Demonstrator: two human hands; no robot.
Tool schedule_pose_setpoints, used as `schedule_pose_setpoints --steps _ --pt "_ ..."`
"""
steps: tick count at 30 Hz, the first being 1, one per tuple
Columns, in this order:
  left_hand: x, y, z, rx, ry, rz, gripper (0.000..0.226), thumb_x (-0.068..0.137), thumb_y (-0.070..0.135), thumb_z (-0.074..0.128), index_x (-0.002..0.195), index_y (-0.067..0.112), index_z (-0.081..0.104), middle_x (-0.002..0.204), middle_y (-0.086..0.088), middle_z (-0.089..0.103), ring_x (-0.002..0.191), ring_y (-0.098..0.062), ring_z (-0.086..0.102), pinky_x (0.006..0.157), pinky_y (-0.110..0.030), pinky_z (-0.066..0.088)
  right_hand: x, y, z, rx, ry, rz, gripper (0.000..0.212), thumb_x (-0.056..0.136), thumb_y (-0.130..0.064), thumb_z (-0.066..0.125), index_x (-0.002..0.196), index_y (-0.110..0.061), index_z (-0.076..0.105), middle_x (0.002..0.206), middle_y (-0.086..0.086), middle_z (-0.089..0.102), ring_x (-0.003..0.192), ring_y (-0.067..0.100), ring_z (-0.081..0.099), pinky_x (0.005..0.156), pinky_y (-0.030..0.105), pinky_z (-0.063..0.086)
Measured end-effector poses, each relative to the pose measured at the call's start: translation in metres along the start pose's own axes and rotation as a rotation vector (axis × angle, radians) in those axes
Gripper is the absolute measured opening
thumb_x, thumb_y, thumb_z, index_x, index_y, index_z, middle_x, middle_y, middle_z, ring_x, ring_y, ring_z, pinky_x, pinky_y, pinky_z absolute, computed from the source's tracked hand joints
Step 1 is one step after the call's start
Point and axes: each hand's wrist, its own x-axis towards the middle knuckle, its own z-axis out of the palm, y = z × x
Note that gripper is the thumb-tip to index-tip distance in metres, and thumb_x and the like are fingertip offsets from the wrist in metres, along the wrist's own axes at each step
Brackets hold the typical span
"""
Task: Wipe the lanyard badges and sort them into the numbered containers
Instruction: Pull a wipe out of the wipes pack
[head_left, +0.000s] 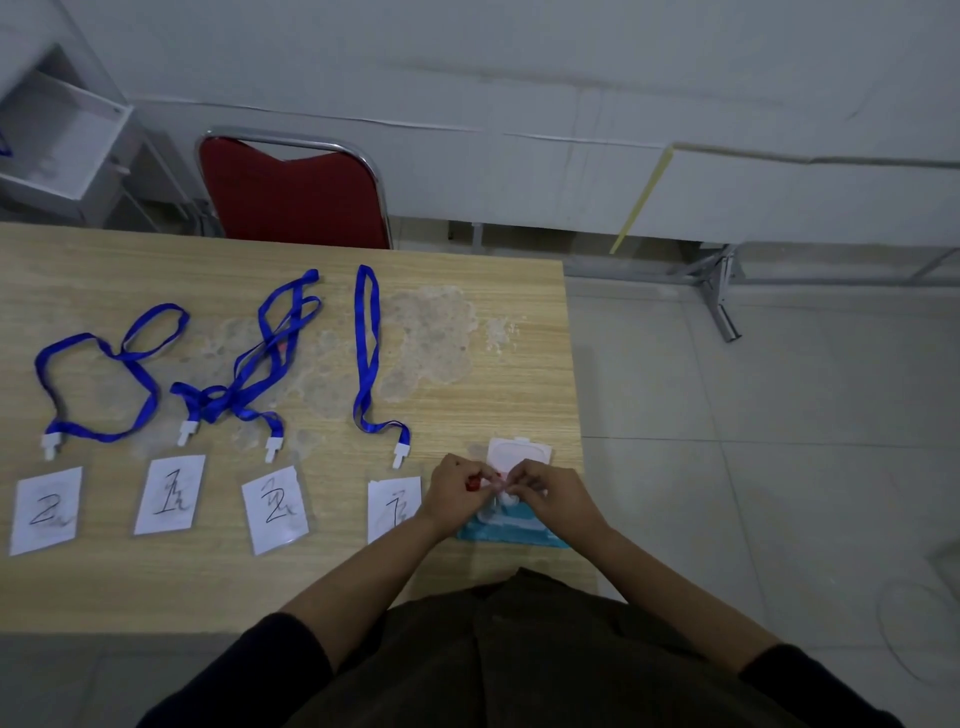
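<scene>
Several badges with blue lanyards lie in a row on the wooden table (156, 587). From the left their cards read 2 (45, 510), 1 (169, 493), 2 (275, 508) and 1 (394, 506). A blue wet-wipe pack (511, 532) with its white lid (519, 453) flipped up sits near the table's right edge. Both hands are over the pack's opening. My left hand (457, 491) holds the pack at a red spot. My right hand (545, 491) pinches a white wipe (506, 499) at the opening.
A red chair (291, 192) stands behind the table's far edge. A white box-like container (57, 135) sits at the far left beyond the table. The tabletop's middle has a worn, blotchy patch (426, 338). Tiled floor lies to the right.
</scene>
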Motion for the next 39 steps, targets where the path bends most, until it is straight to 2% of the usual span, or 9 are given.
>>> schedule_pose_setpoints --steps 3,9,15,20,23,27,29,33,39 --pt "-0.001 0.002 0.003 -0.007 0.023 -0.004 0.012 0.075 0.011 0.079 0.087 0.01 0.077 0.092 -0.005 0.073 0.085 0.0 0.058 0.079 -0.006 0.041 0.0 -0.002 0.0 -0.039 -0.005 -0.018 0.011 0.088 -0.012 0.064 0.088 -0.023 0.067 0.083 -0.01 0.071 0.078 0.003 0.065 0.075 0.027 0.053" --pt "-0.004 -0.008 0.005 0.136 0.019 -0.051 0.015 0.077 0.006 0.075 0.092 0.008 0.071 0.101 -0.001 0.048 0.092 -0.011 0.049 0.072 0.001 0.038 -0.003 -0.001 -0.001 -0.005 0.002 -0.029 0.016 0.091 0.001 0.054 0.09 -0.012 0.064 0.084 -0.003 0.069 0.08 0.01 0.065 0.078 0.028 0.054" --pt "-0.002 -0.009 0.004 0.266 -0.039 -0.004 0.012 0.084 0.002 0.066 0.095 0.006 0.065 0.105 -0.005 0.049 0.095 -0.018 0.051 0.077 -0.009 0.04 -0.005 -0.006 -0.007 0.123 0.04 0.058 0.009 0.093 -0.001 0.052 0.091 -0.007 0.059 0.09 0.007 0.066 0.087 0.023 0.062 0.079 0.029 0.049" --pt "-0.009 -0.001 -0.006 0.314 -0.074 0.197 0.034 0.086 0.007 0.062 0.118 0.012 0.054 0.12 -0.005 0.051 0.109 -0.015 0.046 0.093 -0.019 0.038 -0.005 -0.006 -0.008 0.138 0.037 0.116 0.006 0.098 -0.008 0.052 0.099 -0.008 0.058 0.097 0.012 0.065 0.095 0.026 0.062 0.085 0.038 0.051" --pt "-0.012 0.001 -0.014 0.419 -0.188 0.399 0.039 0.09 0.005 0.058 0.128 0.011 0.055 0.131 -0.005 0.053 0.118 -0.017 0.048 0.102 -0.021 0.036 -0.005 -0.007 -0.008 0.149 0.048 0.144 0.007 0.099 -0.01 0.052 0.101 -0.006 0.058 0.101 0.012 0.066 0.098 0.026 0.062 0.088 0.04 0.053" --pt "-0.011 -0.004 -0.021 0.598 -0.366 0.431 0.046 0.094 0.013 0.053 0.14 0.017 0.049 0.144 -0.004 0.047 0.13 -0.018 0.044 0.11 -0.029 0.037 -0.007 -0.008 -0.007 0.182 0.052 0.17 0.006 0.099 -0.01 0.051 0.102 -0.008 0.055 0.105 0.011 0.065 0.101 0.024 0.062 0.087 0.032 0.052" --pt "-0.01 -0.006 -0.023 0.685 -0.427 0.494 0.046 0.094 0.015 0.052 0.14 0.016 0.049 0.145 -0.006 0.046 0.132 -0.02 0.044 0.11 -0.033 0.038 -0.007 -0.008 -0.007 0.215 0.068 0.192 0.01 0.1 -0.011 0.05 0.107 -0.007 0.056 0.109 0.011 0.065 0.103 0.023 0.061 0.087 0.028 0.05" --pt "-0.006 -0.001 -0.021 0.773 -0.464 0.593 0.041 0.094 0.024 0.051 0.134 0.014 0.053 0.133 -0.008 0.056 0.12 -0.022 0.052 0.099 -0.035 0.046 -0.006 -0.01 -0.007 0.289 0.071 0.229 0.005 0.1 -0.009 0.049 0.1 -0.008 0.053 0.108 0.015 0.064 0.103 0.027 0.062 0.09 0.037 0.053" --pt "-0.007 -0.001 -0.016 0.751 -0.441 0.552 0.046 0.094 0.03 0.049 0.139 0.017 0.047 0.128 -0.008 0.057 0.113 -0.022 0.053 0.093 -0.036 0.048 -0.006 -0.01 -0.007 0.393 0.131 0.316 0.015 0.101 -0.009 0.046 0.104 0.004 0.054 0.109 0.024 0.06 0.104 0.035 0.059 0.094 0.045 0.05"
